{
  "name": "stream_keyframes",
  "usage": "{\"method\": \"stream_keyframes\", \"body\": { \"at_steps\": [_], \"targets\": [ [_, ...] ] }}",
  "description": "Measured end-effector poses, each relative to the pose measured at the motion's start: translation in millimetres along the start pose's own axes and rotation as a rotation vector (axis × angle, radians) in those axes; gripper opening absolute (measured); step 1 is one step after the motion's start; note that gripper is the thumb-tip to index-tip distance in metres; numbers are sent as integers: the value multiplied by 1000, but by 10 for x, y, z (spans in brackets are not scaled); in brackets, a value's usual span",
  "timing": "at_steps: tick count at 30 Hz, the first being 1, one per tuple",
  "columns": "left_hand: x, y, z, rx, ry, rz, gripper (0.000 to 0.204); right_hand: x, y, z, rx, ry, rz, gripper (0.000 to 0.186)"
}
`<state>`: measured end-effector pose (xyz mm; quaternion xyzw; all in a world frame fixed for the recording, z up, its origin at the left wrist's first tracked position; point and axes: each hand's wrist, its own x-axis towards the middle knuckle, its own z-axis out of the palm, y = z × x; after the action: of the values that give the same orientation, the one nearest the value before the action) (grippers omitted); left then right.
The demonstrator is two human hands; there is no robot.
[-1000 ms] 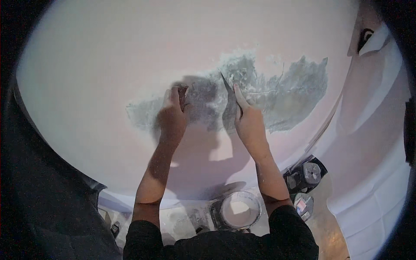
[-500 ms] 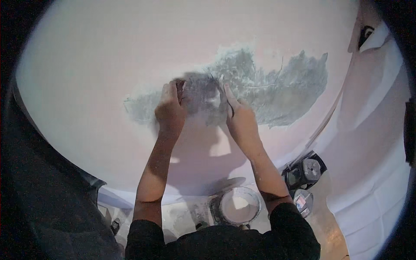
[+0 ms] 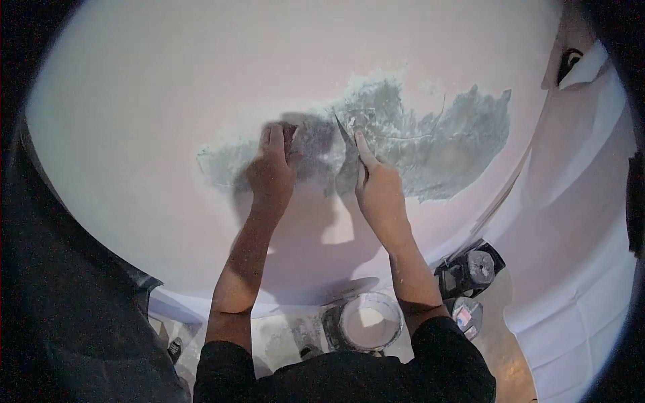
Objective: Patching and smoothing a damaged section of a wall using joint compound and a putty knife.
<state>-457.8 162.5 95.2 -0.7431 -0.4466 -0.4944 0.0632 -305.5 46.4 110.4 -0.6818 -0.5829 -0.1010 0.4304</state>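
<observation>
- Left hand (image 3: 271,171): fingers closed around a dark reddish-brown block (image 3: 289,136), over the left half of the ragged grey patch (image 3: 463,148). Whether the block touches the patch, cannot tell.
- Right hand (image 3: 380,190): fingers wrapped round a thin-bladed tool (image 3: 343,127), index finger stretched forward along it. Handle mostly hidden by the palm.
- Tool lies right of the block, near the middle of the patch; blade points up and left. Seen nearly edge-on; firm contact hard to judge.
- Patch sits on a broad, pale pinkish surface (image 3: 161,87); whitish smears at its upper edge, crease lines toward the right.
- Technique, my judgement: a low blade angle and light, even pressure from that index finger should avoid gouging; a steep tip would likely dig in at the creases.
- Hand shadows darken the patch between the hands; worth checking that area from another angle.
- Round bucket (image 3: 396,327) of pale material stands below, well apart from both hands.
</observation>
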Motion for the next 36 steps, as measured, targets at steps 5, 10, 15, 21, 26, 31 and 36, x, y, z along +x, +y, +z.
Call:
{"method": "stream_keyframes", "body": {
  "at_steps": [5,10,15,21,26,31,36],
  "targets": [
    [16,-45,43,14,-36,-33,51,-23,35,123,-28,62,-15,52],
    [14,-30,-16,38,-58,-7,49,-52,-8,141,-23,92,4,51],
    [-7,-29,-24,42,-18,31,48,4,-64,72,33,87,52,50],
    [1,-33,-18,-4,-61,5,49,-22,-135,83,47,79,90,50],
    [-3,-33,6,14,-24,38,53,-35,-92,120,34,98,87,49],
    [-7,-66,14,12,19,41,53,-71,-115,148,56,94,101,49],
    [13,-53,9,14,62,54,50,-74,-133,178,84,71,139,50]
  ]
}}
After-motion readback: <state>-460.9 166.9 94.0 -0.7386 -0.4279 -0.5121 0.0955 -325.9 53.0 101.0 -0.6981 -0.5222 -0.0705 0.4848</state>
